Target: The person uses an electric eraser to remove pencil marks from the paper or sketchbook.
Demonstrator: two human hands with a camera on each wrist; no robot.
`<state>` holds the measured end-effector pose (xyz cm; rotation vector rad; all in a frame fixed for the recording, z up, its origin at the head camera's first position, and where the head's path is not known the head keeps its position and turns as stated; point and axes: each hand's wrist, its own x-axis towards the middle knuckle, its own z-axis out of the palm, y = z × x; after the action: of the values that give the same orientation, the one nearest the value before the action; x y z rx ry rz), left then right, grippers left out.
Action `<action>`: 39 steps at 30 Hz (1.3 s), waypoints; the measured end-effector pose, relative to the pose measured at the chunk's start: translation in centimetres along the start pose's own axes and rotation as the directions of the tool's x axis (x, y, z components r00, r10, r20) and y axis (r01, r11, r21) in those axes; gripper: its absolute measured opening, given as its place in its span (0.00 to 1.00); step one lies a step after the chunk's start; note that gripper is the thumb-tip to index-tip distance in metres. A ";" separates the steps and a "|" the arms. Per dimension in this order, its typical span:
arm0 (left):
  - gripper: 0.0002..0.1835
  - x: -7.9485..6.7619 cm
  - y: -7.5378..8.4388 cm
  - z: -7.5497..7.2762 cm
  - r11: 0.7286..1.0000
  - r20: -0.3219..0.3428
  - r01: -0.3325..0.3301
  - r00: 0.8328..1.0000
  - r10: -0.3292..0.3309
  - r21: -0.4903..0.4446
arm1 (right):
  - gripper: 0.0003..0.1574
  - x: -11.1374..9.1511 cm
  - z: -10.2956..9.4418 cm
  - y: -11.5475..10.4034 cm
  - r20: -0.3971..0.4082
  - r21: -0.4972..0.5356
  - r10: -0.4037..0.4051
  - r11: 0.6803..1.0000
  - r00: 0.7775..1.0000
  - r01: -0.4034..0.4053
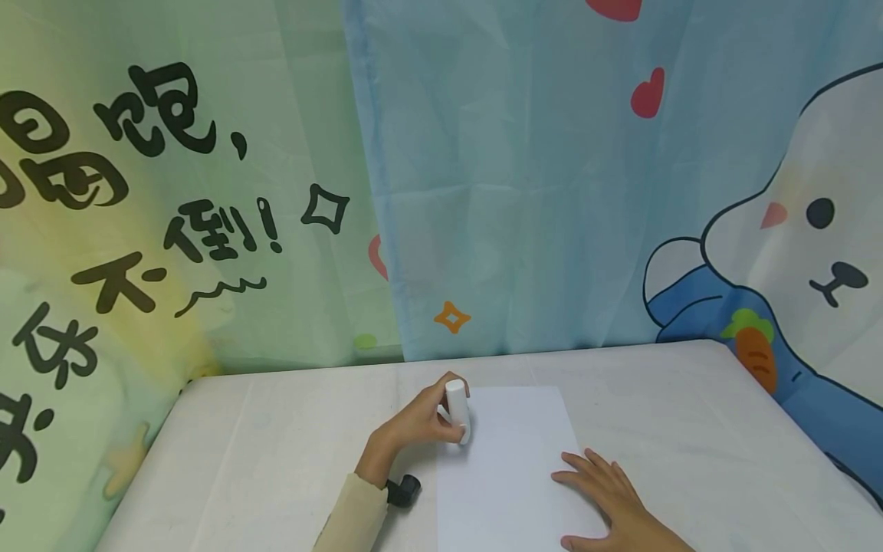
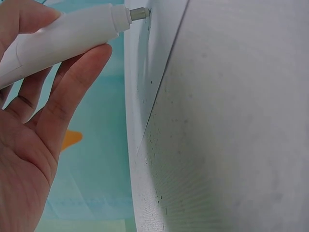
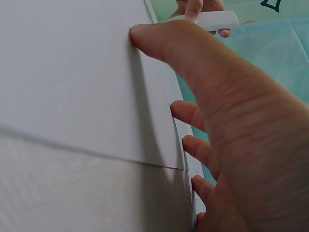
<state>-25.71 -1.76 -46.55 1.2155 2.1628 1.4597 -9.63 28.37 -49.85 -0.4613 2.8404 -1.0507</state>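
My left hand (image 1: 424,418) grips a white electric eraser (image 1: 457,406), thumb on one side and fingers on the other. In the left wrist view its narrow grey metal tip (image 2: 138,14) points at the sheet of white paper (image 1: 507,460) and appears to meet it. The sheet lies flat, with the eraser over its upper left part. My right hand (image 1: 614,502) rests at the paper's right edge with fingers spread. Its thumb (image 3: 145,38) touches the sheet, while some fingers reach past the edge onto the cloth.
A white cloth covers the table (image 1: 297,445). Behind it hangs a printed curtain (image 1: 517,192) with hearts, black lettering and a cartoon animal. A black wrist camera (image 1: 404,491) sits on the left wrist, just below the beige sleeve's cuff.
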 end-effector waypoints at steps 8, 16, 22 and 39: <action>0.26 0.2 0.2 0.0 0.998 0.001 0.065 0.998 -0.065 -0.002 | 0.44 0.0 -0.2 0.0 0.015 -0.003 0.006 1.000 1.000 -0.006; 0.26 0.0 0.2 0.1 0.998 -0.012 0.068 0.998 -0.068 0.000 | 0.43 0.0 -0.1 0.0 0.023 0.033 0.005 0.999 1.000 -0.006; 0.26 -0.2 0.3 0.1 0.996 -0.001 0.083 0.997 -0.083 -0.011 | 0.43 -0.1 0.0 0.0 0.022 0.040 0.001 0.999 1.000 -0.002; 0.25 0.1 0.4 -0.1 0.998 0.007 0.056 0.998 -0.056 -0.011 | 0.45 0.2 -0.2 -0.2 0.026 0.035 0.018 0.999 0.999 -0.019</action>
<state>-25.68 -1.72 -46.17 1.1445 2.1628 1.4409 -9.76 28.31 -49.58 -0.4409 2.7930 -1.0817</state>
